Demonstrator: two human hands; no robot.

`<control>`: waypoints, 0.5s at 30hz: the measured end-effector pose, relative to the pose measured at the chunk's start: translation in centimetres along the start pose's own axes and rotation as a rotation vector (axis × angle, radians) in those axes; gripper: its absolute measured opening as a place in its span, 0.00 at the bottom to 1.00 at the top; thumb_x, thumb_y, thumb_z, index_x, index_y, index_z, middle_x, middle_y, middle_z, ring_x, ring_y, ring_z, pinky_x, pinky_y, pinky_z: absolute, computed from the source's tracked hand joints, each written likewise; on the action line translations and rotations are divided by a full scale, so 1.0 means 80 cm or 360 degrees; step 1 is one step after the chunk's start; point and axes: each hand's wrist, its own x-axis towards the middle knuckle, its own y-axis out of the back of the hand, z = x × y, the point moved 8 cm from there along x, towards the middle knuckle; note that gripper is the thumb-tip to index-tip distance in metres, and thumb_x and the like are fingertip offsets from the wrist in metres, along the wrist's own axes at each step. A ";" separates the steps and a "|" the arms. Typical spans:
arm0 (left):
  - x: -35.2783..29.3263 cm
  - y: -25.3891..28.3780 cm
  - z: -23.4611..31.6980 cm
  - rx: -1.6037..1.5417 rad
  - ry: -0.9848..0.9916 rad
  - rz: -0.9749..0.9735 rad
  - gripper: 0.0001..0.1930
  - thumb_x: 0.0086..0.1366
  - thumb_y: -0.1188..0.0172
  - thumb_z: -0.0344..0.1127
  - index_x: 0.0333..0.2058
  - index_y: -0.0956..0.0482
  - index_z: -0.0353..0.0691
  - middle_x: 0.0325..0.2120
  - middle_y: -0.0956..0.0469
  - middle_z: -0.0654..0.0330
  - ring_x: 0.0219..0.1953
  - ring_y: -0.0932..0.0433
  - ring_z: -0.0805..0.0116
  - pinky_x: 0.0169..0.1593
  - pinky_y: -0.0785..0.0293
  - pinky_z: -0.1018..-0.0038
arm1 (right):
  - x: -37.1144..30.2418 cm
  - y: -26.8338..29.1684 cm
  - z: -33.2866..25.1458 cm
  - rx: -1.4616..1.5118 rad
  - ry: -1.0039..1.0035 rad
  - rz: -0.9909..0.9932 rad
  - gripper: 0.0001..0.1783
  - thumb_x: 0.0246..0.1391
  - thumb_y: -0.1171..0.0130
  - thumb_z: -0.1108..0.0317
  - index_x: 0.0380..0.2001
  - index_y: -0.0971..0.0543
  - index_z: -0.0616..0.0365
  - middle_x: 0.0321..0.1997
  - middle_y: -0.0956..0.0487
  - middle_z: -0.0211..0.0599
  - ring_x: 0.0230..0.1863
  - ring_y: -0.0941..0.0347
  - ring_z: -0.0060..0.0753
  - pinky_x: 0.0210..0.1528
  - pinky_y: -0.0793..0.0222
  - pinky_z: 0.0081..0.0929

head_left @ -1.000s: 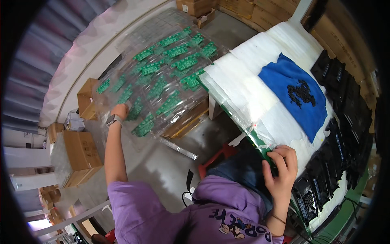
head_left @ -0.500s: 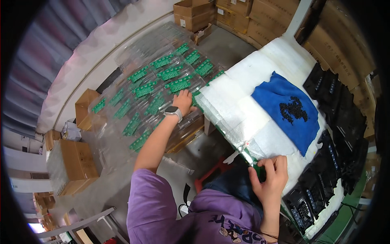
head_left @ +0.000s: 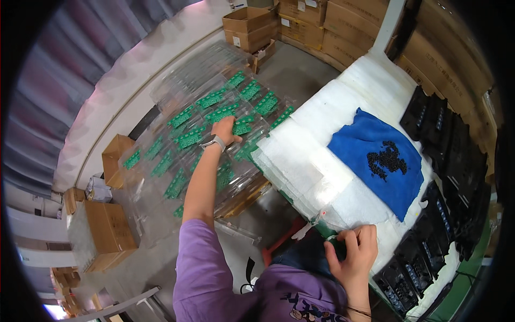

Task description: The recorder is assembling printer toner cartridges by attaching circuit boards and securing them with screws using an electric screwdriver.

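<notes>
My left hand (head_left: 225, 131), with a watch (head_left: 214, 141) on its wrist, reaches over clear plastic trays of green circuit boards. Its fingers cover the left end of one green circuit board (head_left: 243, 125); the thumb stands apart below that board. Over the near edge of the white-covered table, my right hand (head_left: 354, 251) is closed, thumb and fingers curled toward each other. What it pinches, if anything, is too small and hidden to name. Beside it, a slim white piece (head_left: 301, 232) sticks out past the table edge.
On the padded table (head_left: 306, 121) lies a blue cloth (head_left: 357, 134) with a pile of small black parts (head_left: 387, 159). Black plastic panels (head_left: 456, 145) line the right side. Cardboard boxes (head_left: 110, 228) stand on the floor at left, others (head_left: 249, 27) at the back.
My left hand has moved from the table's left corner up and left onto the boards in the trays. My right hand stays by the near edge, still curled. The view has tilted slightly.
</notes>
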 end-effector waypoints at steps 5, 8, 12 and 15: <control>0.011 0.021 0.013 -0.0019 -0.0194 -0.0057 0.34 0.36 0.27 0.39 0.43 0.29 0.33 0.40 0.25 0.45 0.44 0.26 0.47 0.48 0.29 0.61 | 0.005 0.000 0.004 -0.0012 -0.0017 -0.0048 0.15 0.29 0.32 0.68 0.22 0.29 0.57 0.25 0.37 0.37 0.28 0.39 0.41 0.25 0.42 0.33; 0.023 0.059 -0.002 -0.0145 -0.0230 0.0262 0.32 0.35 0.29 0.36 0.42 0.29 0.33 0.40 0.25 0.44 0.44 0.26 0.47 0.48 0.29 0.61 | 0.008 -0.005 0.002 -0.0081 -0.0003 -0.0085 0.16 0.30 0.32 0.66 0.22 0.29 0.57 0.25 0.37 0.37 0.28 0.40 0.42 0.25 0.43 0.33; 0.050 0.063 -0.067 -0.0143 0.0070 0.0493 0.32 0.34 0.29 0.35 0.42 0.29 0.35 0.40 0.25 0.45 0.44 0.27 0.47 0.48 0.30 0.60 | 0.014 -0.015 -0.003 -0.0128 -0.0010 -0.0144 0.18 0.28 0.33 0.66 0.22 0.32 0.57 0.25 0.38 0.39 0.28 0.41 0.44 0.27 0.44 0.36; 0.075 0.015 -0.095 -0.0158 0.0138 0.0185 0.33 0.35 0.27 0.36 0.43 0.30 0.36 0.40 0.26 0.47 0.47 0.28 0.49 0.50 0.30 0.61 | 0.019 -0.024 -0.002 -0.0172 -0.0050 -0.0223 0.17 0.30 0.33 0.62 0.22 0.30 0.57 0.26 0.38 0.38 0.29 0.41 0.42 0.27 0.44 0.35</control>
